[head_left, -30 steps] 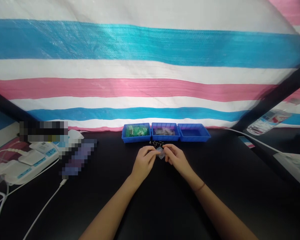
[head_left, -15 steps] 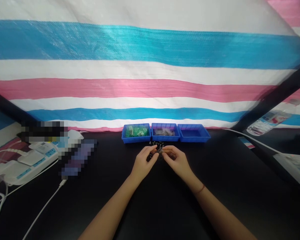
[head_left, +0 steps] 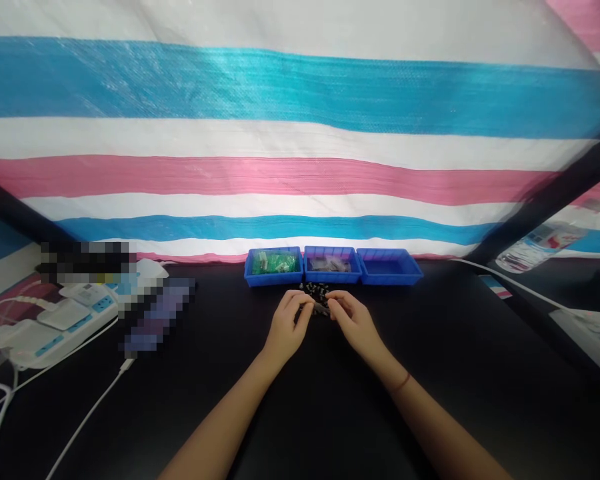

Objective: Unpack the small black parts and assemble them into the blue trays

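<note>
1. While both hands reach out over the black table (head_left: 325, 413), I see a small grey piece (head_left: 322, 309) between their fingertips.
2. The left hand (head_left: 284, 327) is curled almost closed, and its thumb and fingertips pinch one end of the piece.
3. The right hand (head_left: 356, 321) is bent the same way, with its thumb and fingertips at the other end. Its wrist wears a thin red band (head_left: 404, 382).
4. Just behind the fingertips, lots of tiny black bits (head_left: 316, 291) lie in a pile. They are too small for me to name.
5. Behind the pile stand three blue bins in a row. The left bin (head_left: 274, 281) has green packs (head_left: 276, 261), the middle bin (head_left: 333, 277) has see-through packets (head_left: 331, 265), and the right bin (head_left: 393, 277) is beside it.
6. Far to the left is a white power strip (head_left: 44, 349); far to the right, a water bottle (head_left: 541, 247) leans over.
</note>
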Action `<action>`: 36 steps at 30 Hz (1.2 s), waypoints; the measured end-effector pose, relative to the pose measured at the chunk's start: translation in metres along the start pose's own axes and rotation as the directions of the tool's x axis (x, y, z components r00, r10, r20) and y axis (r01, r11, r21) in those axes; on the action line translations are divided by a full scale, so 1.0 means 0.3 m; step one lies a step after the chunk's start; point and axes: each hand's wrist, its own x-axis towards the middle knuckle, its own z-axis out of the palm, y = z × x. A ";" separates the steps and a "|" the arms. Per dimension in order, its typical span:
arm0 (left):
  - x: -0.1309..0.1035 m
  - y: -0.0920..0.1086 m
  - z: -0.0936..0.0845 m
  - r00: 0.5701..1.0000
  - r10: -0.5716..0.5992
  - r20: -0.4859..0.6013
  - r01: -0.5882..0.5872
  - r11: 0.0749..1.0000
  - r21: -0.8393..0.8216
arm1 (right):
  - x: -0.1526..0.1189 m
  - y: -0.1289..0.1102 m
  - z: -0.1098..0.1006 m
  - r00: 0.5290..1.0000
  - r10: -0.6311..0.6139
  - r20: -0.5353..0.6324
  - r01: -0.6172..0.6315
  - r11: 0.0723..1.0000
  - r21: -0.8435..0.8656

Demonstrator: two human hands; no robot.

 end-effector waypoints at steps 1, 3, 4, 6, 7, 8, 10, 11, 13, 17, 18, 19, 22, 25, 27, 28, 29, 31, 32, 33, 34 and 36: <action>-0.001 -0.003 0.001 1.000 0.015 -0.012 -0.015 1.000 0.012 | 0.001 0.002 0.002 0.997 0.059 0.040 -0.061 0.997 0.054; -0.003 -0.011 0.003 0.998 0.050 -0.029 -0.049 0.998 0.034 | 0.003 0.003 0.007 0.984 0.132 0.119 -0.151 0.974 0.167; -0.003 -0.014 0.004 0.997 0.063 -0.032 -0.062 0.997 0.043 | 0.003 0.001 0.009 0.980 0.141 0.139 -0.169 0.961 0.218; -0.004 -0.016 0.003 0.997 0.073 -0.027 -0.072 0.996 0.050 | 0.003 -0.003 0.014 0.983 0.133 0.129 -0.166 0.939 0.300; -0.003 -0.015 0.002 0.997 0.070 -0.022 -0.069 0.997 0.045 | 0.003 -0.006 0.015 0.986 0.128 0.108 -0.156 0.931 0.328; -0.003 -0.013 0.001 0.998 0.061 -0.013 -0.061 0.998 0.031 | 0.003 -0.008 0.015 0.988 0.125 0.085 -0.147 0.926 0.349; -0.003 -0.008 -0.001 0.999 0.034 0.021 -0.033 0.999 -0.015 | 0.003 -0.010 0.014 0.990 0.129 0.047 -0.138 0.920 0.366; -0.004 -0.005 -0.001 0.999 0.021 0.040 -0.019 0.999 -0.040 | 0.003 -0.010 0.013 0.991 0.130 0.037 -0.134 0.921 0.366; -0.007 -0.002 0.001 0.997 -0.009 0.076 0.015 0.997 -0.080 | 0.003 -0.007 0.011 0.992 0.118 0.038 -0.124 0.923 0.364; -0.014 -0.010 0.012 0.989 -0.127 0.081 0.138 0.979 -0.151 | 0.000 -0.006 0.012 0.993 0.092 0.072 -0.112 0.926 0.361; -0.015 -0.014 0.015 0.985 -0.156 0.078 0.168 0.972 -0.165 | -0.001 -0.006 0.012 0.992 0.092 0.081 -0.114 0.931 0.347; -0.016 -0.017 0.017 0.981 -0.179 0.074 0.189 0.967 -0.172 | -0.001 -0.007 0.011 0.992 0.092 0.086 -0.115 0.938 0.328; -0.014 -0.020 0.019 0.975 -0.214 0.053 0.220 0.962 -0.159 | 0.001 -0.005 0.007 0.993 0.083 0.085 -0.102 0.960 0.262; -0.010 -0.011 0.016 0.979 -0.195 0.062 0.202 0.970 -0.133 | 0.004 -0.003 0.002 0.995 0.073 0.073 -0.088 0.969 0.230; -0.009 -0.002 0.012 0.983 -0.164 0.077 0.173 0.977 -0.124 | 0.005 -0.003 0.000 0.995 0.062 0.075 -0.077 0.971 0.225; -0.008 0.002 0.011 0.985 -0.152 0.082 0.162 0.979 -0.123 | 0.005 -0.004 0.000 0.996 0.055 0.077 -0.071 0.972 0.222; -0.007 0.005 0.010 0.985 -0.148 0.084 0.157 0.980 -0.124 | 0.004 -0.004 0.000 0.996 0.049 0.081 -0.066 0.974 0.218; -0.007 0.009 0.008 0.985 -0.152 0.081 0.161 0.979 -0.121 | 0.003 -0.003 0.002 0.995 0.038 0.089 -0.056 0.977 0.207; -0.006 0.010 0.007 0.985 -0.154 0.080 0.163 0.980 -0.117 | 0.002 -0.002 0.002 0.995 0.032 0.094 -0.050 0.979 0.198; -0.006 0.009 0.006 0.985 -0.152 0.077 0.160 0.980 -0.114 | 0.002 0.000 0.003 0.995 0.022 0.092 -0.039 0.982 0.185; -0.006 0.008 0.006 0.987 -0.146 0.074 0.154 0.982 -0.114 | 0.002 0.003 0.003 0.997 0.005 0.083 -0.019 0.986 0.164; -0.005 0.003 0.006 0.991 -0.122 0.056 0.128 0.985 -0.113 | 0.003 0.010 0.002 0.999 -0.039 0.034 0.036 0.995 0.093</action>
